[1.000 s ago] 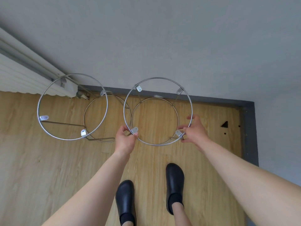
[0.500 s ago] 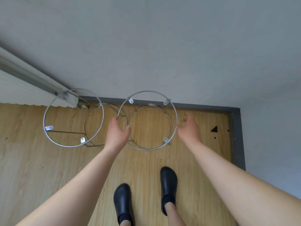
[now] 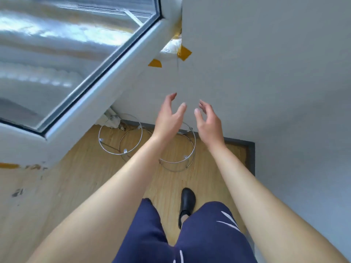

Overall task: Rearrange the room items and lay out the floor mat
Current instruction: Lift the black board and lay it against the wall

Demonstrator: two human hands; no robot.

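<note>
While the fingers (image 3: 183, 107) of both hands are spreading loosely and grasping nothing, the left hand (image 3: 168, 120) and right hand (image 3: 209, 125) are hovering close together in front of the pale grey wall (image 3: 266, 73), arms reaching forward. Below them, two round silver wire stands (image 3: 176, 160) are sitting side by side on the wooden floor (image 3: 85, 177), apparently already placed. No floor mat is showing, so fetching it is probably coming next.
</note>
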